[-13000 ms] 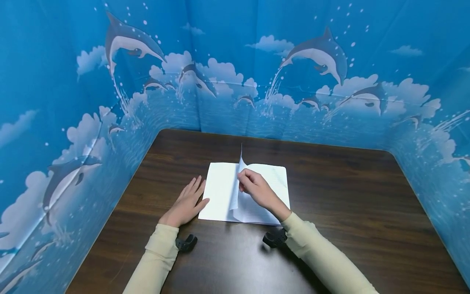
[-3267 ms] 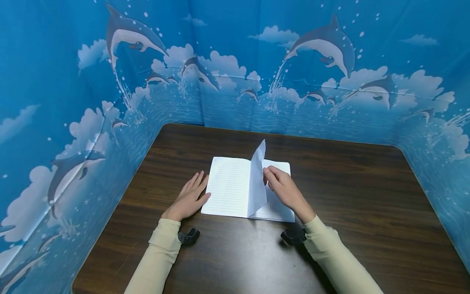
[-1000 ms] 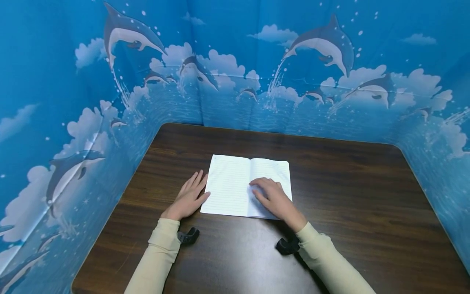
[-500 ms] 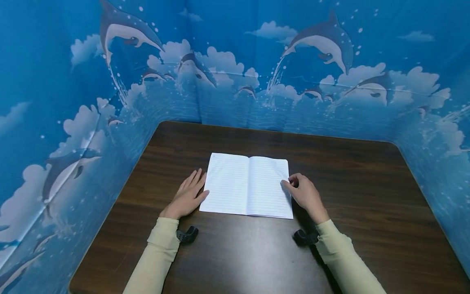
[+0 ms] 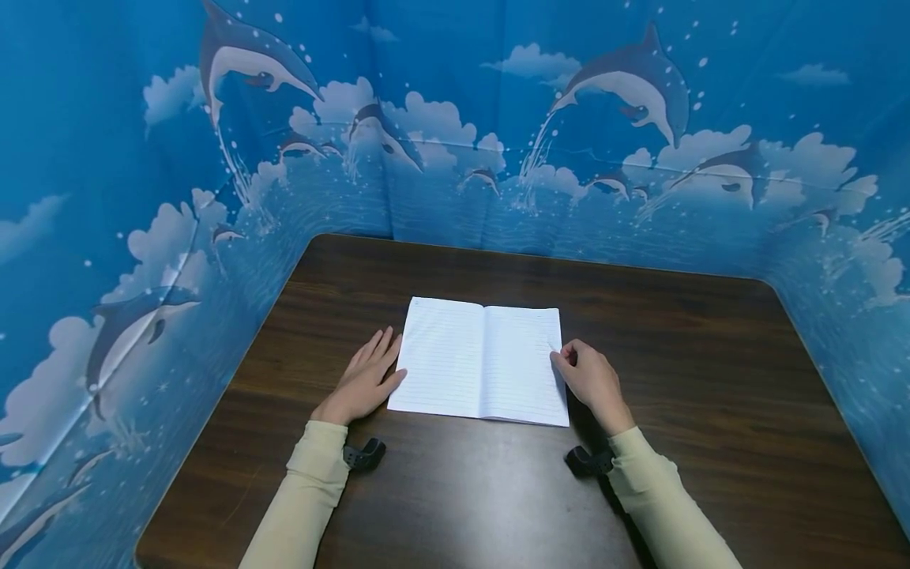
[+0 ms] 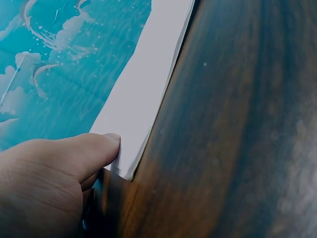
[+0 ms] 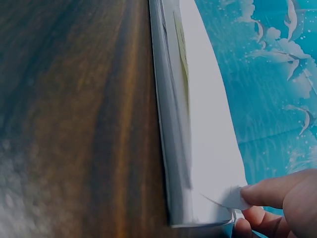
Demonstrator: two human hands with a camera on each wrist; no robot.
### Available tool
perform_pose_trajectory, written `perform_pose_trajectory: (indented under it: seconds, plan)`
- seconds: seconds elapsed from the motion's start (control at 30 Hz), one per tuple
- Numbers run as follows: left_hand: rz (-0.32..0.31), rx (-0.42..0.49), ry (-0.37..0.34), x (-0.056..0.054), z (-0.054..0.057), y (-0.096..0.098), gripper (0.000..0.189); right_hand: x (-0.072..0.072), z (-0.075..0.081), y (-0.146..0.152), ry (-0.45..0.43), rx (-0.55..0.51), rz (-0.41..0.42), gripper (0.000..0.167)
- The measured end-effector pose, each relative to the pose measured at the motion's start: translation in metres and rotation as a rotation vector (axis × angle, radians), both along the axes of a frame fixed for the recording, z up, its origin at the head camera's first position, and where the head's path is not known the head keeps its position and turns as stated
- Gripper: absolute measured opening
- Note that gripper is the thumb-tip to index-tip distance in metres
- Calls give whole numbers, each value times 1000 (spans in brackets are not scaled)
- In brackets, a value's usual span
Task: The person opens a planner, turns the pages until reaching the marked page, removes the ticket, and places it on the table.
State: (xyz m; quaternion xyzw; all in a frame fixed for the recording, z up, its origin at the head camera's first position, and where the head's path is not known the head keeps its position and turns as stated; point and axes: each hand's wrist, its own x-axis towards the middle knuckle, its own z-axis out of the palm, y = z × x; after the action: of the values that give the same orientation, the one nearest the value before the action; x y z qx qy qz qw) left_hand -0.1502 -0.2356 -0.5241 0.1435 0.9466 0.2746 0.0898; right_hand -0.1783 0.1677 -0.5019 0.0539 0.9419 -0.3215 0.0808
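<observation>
On the counter [image 5: 682, 356], the right hand [image 5: 592, 381] pinches a page of the open book [image 5: 483, 359]; the left hand [image 5: 362, 379] rests flat beside it.

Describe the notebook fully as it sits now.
The notebook is thin, white lined paper, lying open and flat mid-table, spine running away from the person. The left hand lies flat, thumb touching its left edge. The right hand pinches the right page's outer edge, lifting it slightly.
</observation>
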Motion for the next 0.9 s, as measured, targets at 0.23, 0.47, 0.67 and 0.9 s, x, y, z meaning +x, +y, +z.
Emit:
perform_pose_trajectory:
  seconds: [0.23, 0.47, 0.67, 0.9]
  plan:
    - [6, -2, -11, 0, -4, -2, 75, 2, 1, 2, 12, -53, 5, 26]
    - [12, 22, 23, 3, 1, 1, 73, 2, 5, 6, 34, -150, 30, 28]
    - [14, 12, 20, 3, -1, 0, 74, -1, 11, 8, 62, -251, 77, 39]
    - [9, 9, -11, 0, -5, -2, 75, -4, 13, 9, 74, -392, 133, 48]
